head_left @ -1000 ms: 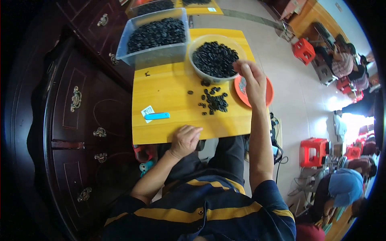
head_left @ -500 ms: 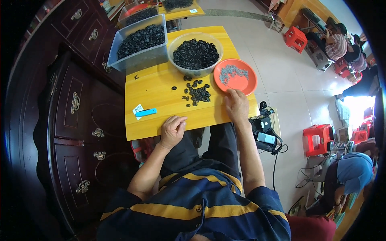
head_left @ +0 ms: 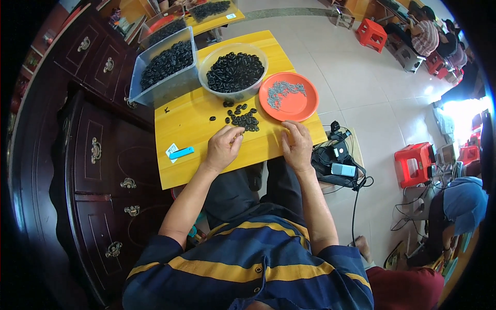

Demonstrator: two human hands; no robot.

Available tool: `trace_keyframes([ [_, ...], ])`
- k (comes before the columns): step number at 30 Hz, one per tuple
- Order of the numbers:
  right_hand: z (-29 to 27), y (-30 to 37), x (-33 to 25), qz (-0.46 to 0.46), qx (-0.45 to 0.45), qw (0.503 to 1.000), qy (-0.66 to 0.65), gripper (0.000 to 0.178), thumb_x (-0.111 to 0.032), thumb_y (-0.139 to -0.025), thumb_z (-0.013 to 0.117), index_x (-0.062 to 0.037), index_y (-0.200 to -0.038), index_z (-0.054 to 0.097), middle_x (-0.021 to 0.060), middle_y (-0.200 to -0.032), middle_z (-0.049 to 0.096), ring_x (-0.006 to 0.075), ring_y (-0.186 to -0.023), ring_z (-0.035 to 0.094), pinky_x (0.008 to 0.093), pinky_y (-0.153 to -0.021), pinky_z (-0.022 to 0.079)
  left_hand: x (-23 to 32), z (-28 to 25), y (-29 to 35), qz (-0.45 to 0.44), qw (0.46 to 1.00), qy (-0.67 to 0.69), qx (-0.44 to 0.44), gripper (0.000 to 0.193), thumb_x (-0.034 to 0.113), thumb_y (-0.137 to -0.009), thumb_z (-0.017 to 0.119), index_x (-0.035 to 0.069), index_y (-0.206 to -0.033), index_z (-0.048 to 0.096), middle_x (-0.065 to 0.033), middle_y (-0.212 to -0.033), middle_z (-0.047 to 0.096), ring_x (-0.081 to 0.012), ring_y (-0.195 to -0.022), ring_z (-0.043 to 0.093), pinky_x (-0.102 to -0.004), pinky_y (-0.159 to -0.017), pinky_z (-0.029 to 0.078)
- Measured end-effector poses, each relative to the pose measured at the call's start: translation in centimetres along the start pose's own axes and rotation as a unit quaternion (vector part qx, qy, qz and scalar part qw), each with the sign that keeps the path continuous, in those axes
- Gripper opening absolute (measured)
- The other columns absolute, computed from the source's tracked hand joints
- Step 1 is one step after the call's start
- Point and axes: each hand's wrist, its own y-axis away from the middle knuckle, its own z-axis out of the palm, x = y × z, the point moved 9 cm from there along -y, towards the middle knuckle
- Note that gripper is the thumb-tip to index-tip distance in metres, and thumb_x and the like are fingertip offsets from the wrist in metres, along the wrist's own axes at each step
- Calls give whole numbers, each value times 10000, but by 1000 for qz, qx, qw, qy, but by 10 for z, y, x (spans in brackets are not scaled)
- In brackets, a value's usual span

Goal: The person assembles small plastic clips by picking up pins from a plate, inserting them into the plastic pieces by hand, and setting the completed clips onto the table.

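My left hand (head_left: 223, 148) is closed over the front of the yellow table (head_left: 201, 160), its fingertips pinched beside a loose pile of small black oval pieces (head_left: 246, 122). Whatever sits in that pinch is too small to make out. My right hand (head_left: 297, 148) is just in front of the orange plate (head_left: 305, 106), fingers curled and thumb bent toward the index finger. Anything between those fingertips is not clear. Small grey metal bits (head_left: 285, 93) lie in the plate. Behind the pile stands a round clear bowl (head_left: 206, 85) full of black oval pieces.
A clear plastic bin (head_left: 165, 90) of black pieces stands at the table's far left. A blue-handled tool (head_left: 181, 153) lies on a white label at the left. Black bag and cables (head_left: 341, 160) sit right of the table. Dark wooden cabinets (head_left: 111, 155) line the left side.
My left hand has moved forward to the black pieces. My right hand has drawn back slightly from the plate. The whole view has shifted a little.
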Motion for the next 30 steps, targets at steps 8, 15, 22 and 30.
trace_keyframes([
  [8,30,19,22,52,4,995,-86,165,-53,-825,680,-81,-987,677,136,-890,677,344,-860,658,414,-768,527,33,59,-91,135,985,-100,-42,130,153,-866,676,90,-978,699,-107,-924,674,-330,-830,676,-438,-711,548],
  [15,29,14,19,61,22,996,-65,109,-43,-831,690,-63,-937,678,118,-864,684,310,-792,663,380,-728,523,10,131,-133,84,945,-258,-180,143,211,-860,656,91,-918,706,-115,-934,683,-315,-890,689,-461,-758,561],
  [22,28,12,20,61,26,996,-67,98,-36,-827,688,-61,-920,668,109,-846,675,303,-772,653,375,-713,511,3,143,-143,64,945,-261,-184,138,211,-852,650,90,-890,706,-124,-926,690,-327,-893,692,-474,-769,562],
  [30,30,11,18,59,23,995,-72,100,-30,-826,685,-58,-919,660,110,-846,673,307,-778,653,378,-716,511,-6,158,-147,64,915,-305,-257,167,194,-857,613,64,-902,708,-161,-915,703,-341,-903,695,-500,-758,561],
])
